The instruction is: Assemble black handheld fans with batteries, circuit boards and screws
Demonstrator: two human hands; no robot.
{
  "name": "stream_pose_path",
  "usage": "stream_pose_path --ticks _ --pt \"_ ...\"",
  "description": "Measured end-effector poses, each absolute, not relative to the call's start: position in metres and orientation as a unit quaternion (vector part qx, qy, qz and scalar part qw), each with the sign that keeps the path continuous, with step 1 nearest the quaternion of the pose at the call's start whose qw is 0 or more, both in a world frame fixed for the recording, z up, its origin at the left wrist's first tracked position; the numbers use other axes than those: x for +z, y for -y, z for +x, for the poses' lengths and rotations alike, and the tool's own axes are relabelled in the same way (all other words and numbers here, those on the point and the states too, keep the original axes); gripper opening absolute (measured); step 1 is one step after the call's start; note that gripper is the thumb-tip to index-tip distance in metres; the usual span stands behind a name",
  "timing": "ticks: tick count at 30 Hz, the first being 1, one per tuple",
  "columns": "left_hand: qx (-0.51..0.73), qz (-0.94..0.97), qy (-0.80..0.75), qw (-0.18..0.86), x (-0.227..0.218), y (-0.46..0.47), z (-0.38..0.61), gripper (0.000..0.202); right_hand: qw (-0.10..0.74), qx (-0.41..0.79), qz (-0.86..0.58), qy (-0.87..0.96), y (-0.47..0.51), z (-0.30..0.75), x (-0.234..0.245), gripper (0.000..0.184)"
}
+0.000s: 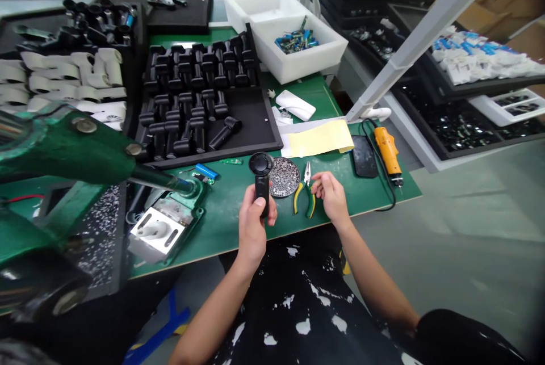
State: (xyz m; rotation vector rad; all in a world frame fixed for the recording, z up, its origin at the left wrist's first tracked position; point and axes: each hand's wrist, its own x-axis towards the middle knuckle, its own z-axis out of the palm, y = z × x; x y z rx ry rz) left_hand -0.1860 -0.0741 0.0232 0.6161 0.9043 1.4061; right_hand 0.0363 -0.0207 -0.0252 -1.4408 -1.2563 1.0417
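My left hand (254, 220) is wrapped round the handle of a black handheld fan (261, 175), its round head pointing up. Just right of the fan lies a round dish of small metal screws (285, 177), partly covered by the fan. My right hand (331, 196) has its fingers curled, thumb and fingertips together; whatever they may pinch is too small to tell. Beside those fingertips, pliers with yellow-green handles (304, 192) lie on the green table (230, 212). An orange electric screwdriver (387, 152) and a dark phone (364, 156) lie farther right.
A green press (85, 143) with a metal fixture (159, 231) stands at left. Behind are a black tray (251, 121) of black fan bodies, white bins (298, 64), yellow paper (319, 139) and a blue battery (206, 171). A grey post (392, 67) rises at right.
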Motion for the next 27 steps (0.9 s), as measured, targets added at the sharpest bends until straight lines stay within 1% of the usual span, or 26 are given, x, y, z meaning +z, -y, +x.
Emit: stream_pose_path --ticks 5,16,23,27 --pt "0.615 0.270 -0.394 0.627 0.026 0.076 -0.188 0.029 0.438 0.400 -0.592 0.546 0.022 0.036 -0.028 0.048" --pt "0.598 0.289 -0.424 0.616 0.022 0.079 -0.192 0.026 0.412 0.373 -0.602 0.573 0.023 0.035 -0.025 0.047" --pt "0.613 0.268 -0.412 0.618 0.022 0.080 -0.194 0.033 0.400 0.358 -0.607 0.585 0.022 0.038 -0.026 0.045" --pt "0.617 0.272 -0.408 0.615 0.025 0.082 -0.195 0.037 0.422 0.338 -0.611 0.578 0.029 0.028 -0.014 0.043"
